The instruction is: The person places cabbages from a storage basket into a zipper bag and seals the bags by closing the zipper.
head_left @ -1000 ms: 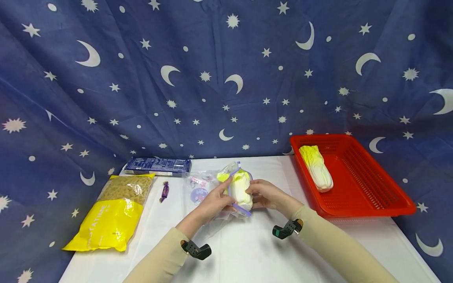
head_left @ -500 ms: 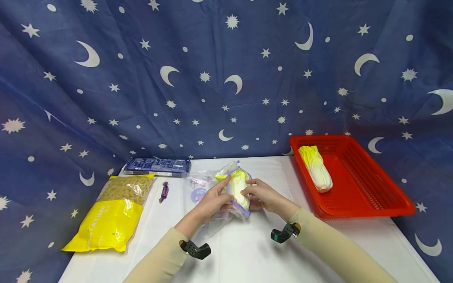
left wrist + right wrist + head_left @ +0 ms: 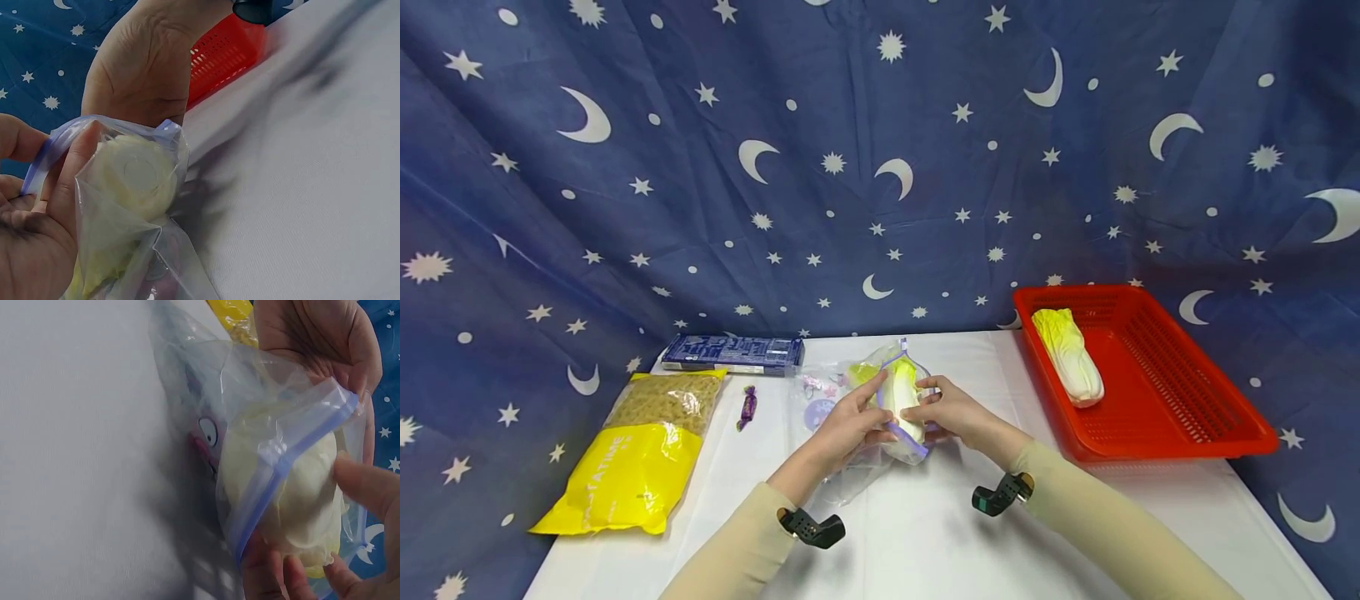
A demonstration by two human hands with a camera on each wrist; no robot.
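Observation:
A napa cabbage [image 3: 898,396], pale stem and yellow-green leaves, lies partly inside a clear zip bag [image 3: 820,414] with a purple seal and printed cartoons. My right hand [image 3: 955,412] grips the cabbage with the thumb on its near face; in the right wrist view its fingers [image 3: 300,578] curl round the lower side. My left hand [image 3: 850,425] pinches the bag's mouth by the purple strip [image 3: 40,162]. Through the plastic shows a rounded white cabbage base [image 3: 134,178]. More yellow-green leaf [image 3: 861,372] shows in the bag; I cannot tell whether it belongs to the same cabbage.
At the right stands a red plastic basket [image 3: 1165,429] holding another napa cabbage [image 3: 1070,358]. On the left lie a yellow pasta bag [image 3: 625,467], a purple-wrapped candy [image 3: 748,407] and a flat blue package [image 3: 733,352]. A starry blue curtain [image 3: 820,192] hangs behind the white table.
My right hand has shifted slightly left with the cabbage, which sits further into the bag's mouth. The left hand keeps its place at the bag's edge.

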